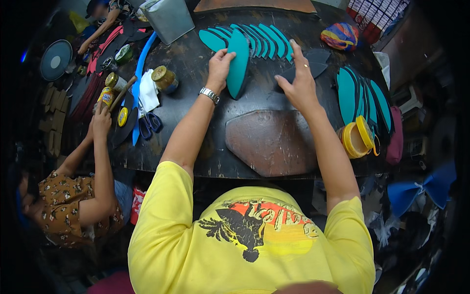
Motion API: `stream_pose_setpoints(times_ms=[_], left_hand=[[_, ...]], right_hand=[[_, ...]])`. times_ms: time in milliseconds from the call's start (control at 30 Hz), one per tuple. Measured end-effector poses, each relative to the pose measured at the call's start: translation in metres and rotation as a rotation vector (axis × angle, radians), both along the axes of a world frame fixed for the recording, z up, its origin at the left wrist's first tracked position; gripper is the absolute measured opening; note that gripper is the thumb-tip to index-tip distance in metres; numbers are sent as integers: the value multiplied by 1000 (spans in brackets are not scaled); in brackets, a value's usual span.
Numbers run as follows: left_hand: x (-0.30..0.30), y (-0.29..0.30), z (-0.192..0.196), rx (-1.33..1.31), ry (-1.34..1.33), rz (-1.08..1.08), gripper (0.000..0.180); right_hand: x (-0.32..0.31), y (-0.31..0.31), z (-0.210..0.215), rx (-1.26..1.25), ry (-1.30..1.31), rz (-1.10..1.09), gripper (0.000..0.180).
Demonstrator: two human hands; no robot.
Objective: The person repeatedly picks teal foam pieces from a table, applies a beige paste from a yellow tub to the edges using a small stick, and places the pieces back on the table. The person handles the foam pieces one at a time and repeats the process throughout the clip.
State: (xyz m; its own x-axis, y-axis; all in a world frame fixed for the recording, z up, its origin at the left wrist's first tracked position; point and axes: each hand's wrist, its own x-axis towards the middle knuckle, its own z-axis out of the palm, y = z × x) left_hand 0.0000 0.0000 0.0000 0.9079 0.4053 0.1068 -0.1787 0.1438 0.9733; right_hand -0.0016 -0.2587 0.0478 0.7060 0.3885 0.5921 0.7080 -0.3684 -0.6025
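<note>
My left hand [219,70] pinches the edge of a teal insole [239,71], holding it upright over the dark table. Just beyond it lies an overlapping row of teal insoles with black edges [274,43]. My right hand [301,83] is open, thumb and fingers spread and nothing in its grasp. Its fingertips are by the right end of that row, beside dark, sole-shaped pieces [316,64] that it partly hides. A worn brown board [271,142] rests on the table between my forearms.
At right stand a fanned stack of teal insoles [350,98] and an open yellow jar [353,141]. A glue-stained jar [165,79], scissors [150,123] and a metal can [168,20] are at left. A co-worker's hands [101,120] work at the left edge; another person reaches in behind.
</note>
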Motion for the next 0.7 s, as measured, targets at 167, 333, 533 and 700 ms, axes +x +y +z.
stream_pose_setpoints(times_ms=[167, 333, 533, 700], left_hand=[[33, 61, 15, 142, 57, 122, 27], [66, 76, -2, 351, 93, 42, 30], [89, 68, -21, 747, 187, -35, 30], [86, 62, -18, 768, 149, -16, 35]], right_hand=[[72, 49, -12, -297, 58, -160, 106], [100, 89, -27, -569, 173, -238, 100], [109, 103, -34, -599, 292, -313, 89], [104, 106, -38, -644, 313, -324, 80]])
